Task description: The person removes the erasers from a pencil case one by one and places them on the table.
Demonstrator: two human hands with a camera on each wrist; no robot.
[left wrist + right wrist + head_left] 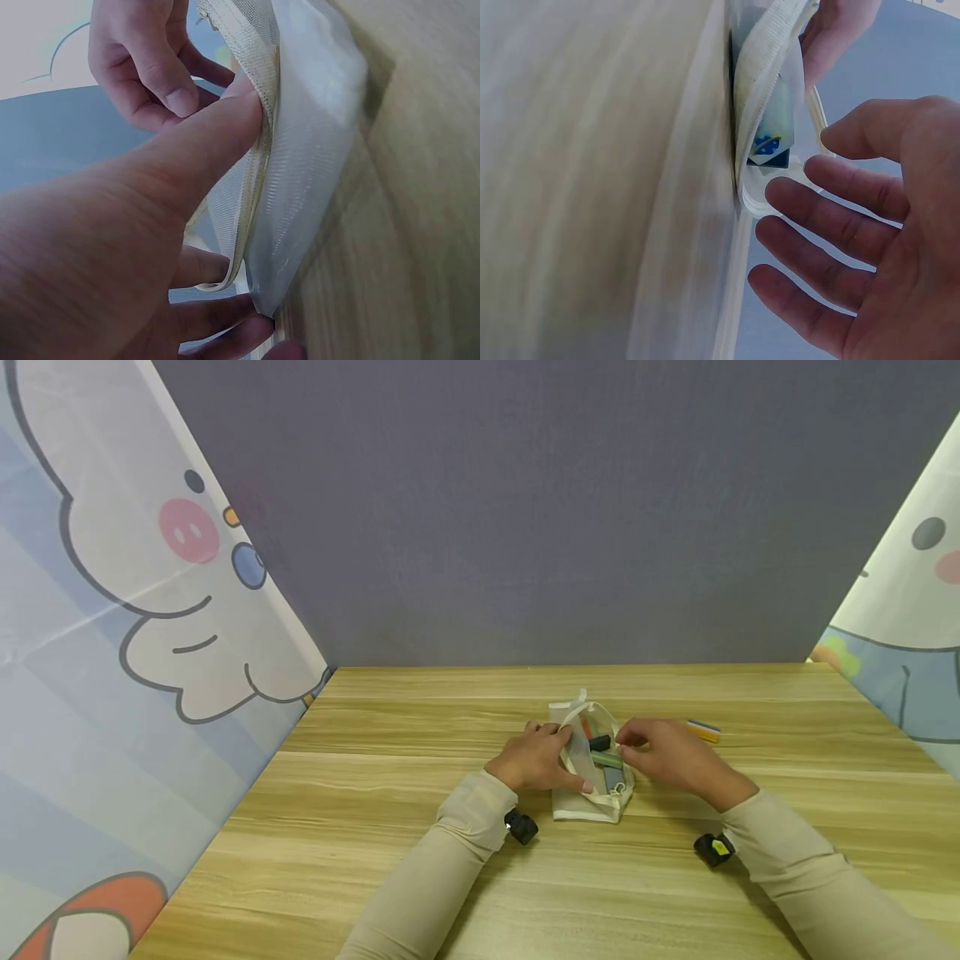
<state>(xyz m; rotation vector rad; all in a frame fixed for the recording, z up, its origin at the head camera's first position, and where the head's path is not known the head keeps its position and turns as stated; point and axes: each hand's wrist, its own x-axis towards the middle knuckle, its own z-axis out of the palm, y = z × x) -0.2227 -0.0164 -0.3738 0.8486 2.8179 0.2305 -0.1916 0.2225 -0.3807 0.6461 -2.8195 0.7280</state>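
A white mesh zip pouch (pixel 564 807) lies on the table with its mouth spread open. My left hand (pixel 534 758) holds its left side, thumb along the zipper edge and fingertips at the far rim. In the left wrist view that thumb (pixel 225 124) presses on the zipper band. My right hand (pixel 667 758) pinches the right rim between thumb and index finger, the other fingers spread loosely in the right wrist view. Inside the pouch are a black piece (pixel 599 743), a green striped block (pixel 607 760), a grey-blue block (pixel 612 777) and a red-orange piece (pixel 586 727).
A small yellow, white and blue block (pixel 703 732) lies on the wooden table (pixel 375 827), beyond the right hand. A grey panel (pixel 525 527) rises behind the table. Cartoon-printed sheets (pixel 112 635) hang at both sides. Each wrist wears a small black camera (pixel 522 827).
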